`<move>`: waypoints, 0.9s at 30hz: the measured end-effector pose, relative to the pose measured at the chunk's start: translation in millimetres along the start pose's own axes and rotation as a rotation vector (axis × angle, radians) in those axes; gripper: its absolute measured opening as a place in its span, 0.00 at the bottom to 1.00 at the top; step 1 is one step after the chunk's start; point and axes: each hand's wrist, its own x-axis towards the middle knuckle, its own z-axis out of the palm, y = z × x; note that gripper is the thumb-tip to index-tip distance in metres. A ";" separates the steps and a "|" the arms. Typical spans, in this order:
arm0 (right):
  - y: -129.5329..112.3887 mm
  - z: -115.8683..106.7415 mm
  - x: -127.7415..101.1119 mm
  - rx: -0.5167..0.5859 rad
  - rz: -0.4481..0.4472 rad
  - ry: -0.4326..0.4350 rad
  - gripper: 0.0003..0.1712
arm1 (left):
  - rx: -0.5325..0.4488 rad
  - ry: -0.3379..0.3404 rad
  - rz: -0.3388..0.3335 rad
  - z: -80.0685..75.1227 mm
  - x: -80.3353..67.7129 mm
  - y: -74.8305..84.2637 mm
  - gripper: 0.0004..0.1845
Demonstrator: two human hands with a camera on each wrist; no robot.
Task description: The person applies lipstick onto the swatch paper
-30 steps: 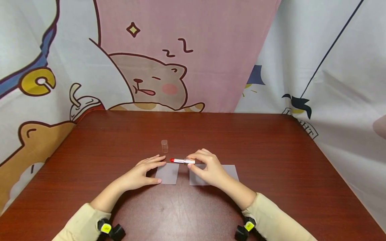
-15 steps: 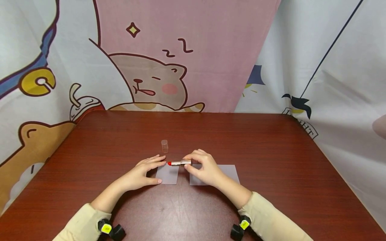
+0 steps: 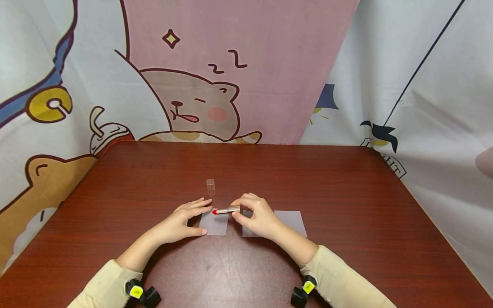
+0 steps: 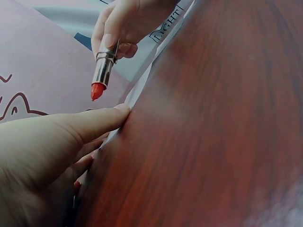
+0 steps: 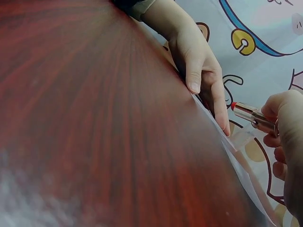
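Lipstick (image 3: 227,210) just below centre of the head frame, roughly level, red tip pointing left, silver-coloured body to the right. In both wrist views it is held up off the paper, tip touching nothing. Right hand (image 3: 257,217) pinches the body's far end between thumb and fingers; the other fingers bend in the left wrist view. Tip is near the left hand's index fingertip, apart from it.

Under the lipstick in the head frame: small pale grey sheet (image 3: 216,227), lower centre. Left hand (image 3: 179,224) at its left side, fingers extended, thumb spread well away from them; thumb tip on the sheet near its lower left corner, index tip by the upper left one. Second grey sheet (image 3: 291,223) right of the first, a strip of table between them; right hand and wrist cover its middle.

Clear cap (image 3: 210,187) above the first sheet, near the left fingertips, can't tell if upright or lying. All on a reddish-brown wood-grain table (image 3: 246,167). Cream sleeves (image 3: 343,278) at lower left and lower right, black wrist cameras (image 3: 138,292) with yellow labels. Cartoon backdrop (image 3: 269,64) fills the top: sleeping bear, pink panel, bell at upper left.
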 end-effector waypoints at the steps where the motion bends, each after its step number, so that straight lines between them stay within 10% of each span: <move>1: 0.2 0.6 0.2 -0.002 0.001 -0.001 0.10 | -0.001 -0.001 -0.001 0.0 0.0 0.1 0.34; 27: 0.4 10.0 8.0 -0.092 -0.012 -0.094 0.10 | -0.007 -0.008 -0.008 -2.9 0.0 4.7 0.34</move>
